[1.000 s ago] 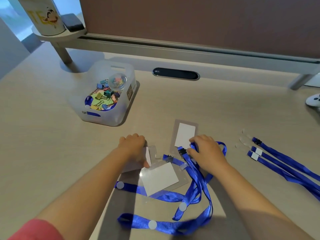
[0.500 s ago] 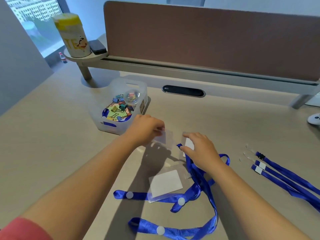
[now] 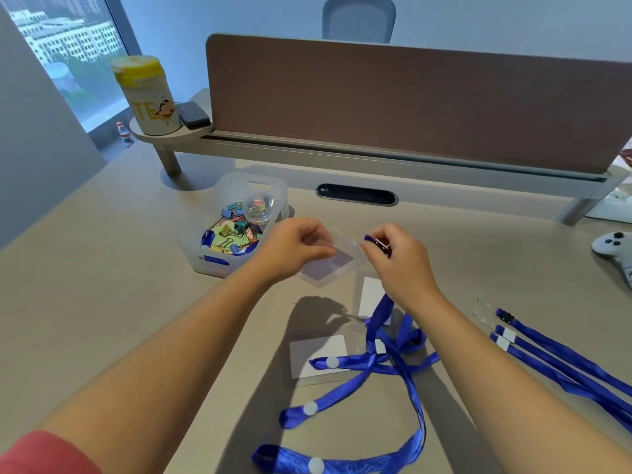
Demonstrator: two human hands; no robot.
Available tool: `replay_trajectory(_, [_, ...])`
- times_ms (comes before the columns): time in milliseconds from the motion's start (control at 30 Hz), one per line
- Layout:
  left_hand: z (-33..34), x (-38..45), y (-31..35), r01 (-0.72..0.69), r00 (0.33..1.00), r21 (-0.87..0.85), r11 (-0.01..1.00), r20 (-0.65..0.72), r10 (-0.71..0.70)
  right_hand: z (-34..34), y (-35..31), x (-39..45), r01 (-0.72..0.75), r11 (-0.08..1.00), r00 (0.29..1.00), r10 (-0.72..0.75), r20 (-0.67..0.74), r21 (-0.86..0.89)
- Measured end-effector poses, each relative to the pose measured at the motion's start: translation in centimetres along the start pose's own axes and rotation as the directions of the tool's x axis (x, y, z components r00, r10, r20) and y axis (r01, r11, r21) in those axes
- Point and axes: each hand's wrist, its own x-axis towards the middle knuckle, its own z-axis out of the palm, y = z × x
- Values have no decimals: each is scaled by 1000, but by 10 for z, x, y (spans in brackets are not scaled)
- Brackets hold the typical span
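My left hand point(image 3: 294, 246) pinches the left edge of a clear plastic badge sleeve point(image 3: 333, 265), holding it above the desk. My right hand point(image 3: 398, 260) pinches the metal clip end of a blue lanyard point(image 3: 378, 241) right at the sleeve's upper right corner. The lanyard's strap point(image 3: 386, 313) hangs down from that hand to a tangle of blue straps point(image 3: 362, 367) on the desk. Two more sleeves with white cards lie below: one point(image 3: 319, 359) flat near the tangle, another point(image 3: 371, 295) partly hidden behind my right wrist.
A translucent bin point(image 3: 239, 227) of coloured binder clips stands left of my hands. Three blue lanyards point(image 3: 554, 360) lie at the right, a white game controller point(image 3: 615, 249) beyond them. A raised shelf point(image 3: 342, 148) with a canister point(image 3: 147, 95) and brown divider panel point(image 3: 410, 100) closes off the back.
Both hands have lifted off the desk. The left hand raised the clear sleeve, and the right hand brought the lanyard's clip end up to it. The view tilted upward.
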Motion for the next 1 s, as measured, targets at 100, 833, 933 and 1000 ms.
replay_trajectory(100, [3, 2, 6, -48, 994, 8, 999, -93, 49, -4, -5, 4, 34, 998, 999, -36, -34, -61])
replay_trajectory(833, [3, -4, 11, -247, 939, 384, 890, -134, 318, -5, -21, 8, -246, 946, 956, 201, 211, 213])
replay_trajectory(933, [4, -4, 10, -196, 963, 296, 935, -123, 241, -4, -20, 7, -256, 945, 948, 204, 244, 205])
replay_trajectory(1000, [4, -4, 10, -150, 977, 217, 965, -117, 179, -3, -19, 6, -257, 942, 947, 201, 252, 216])
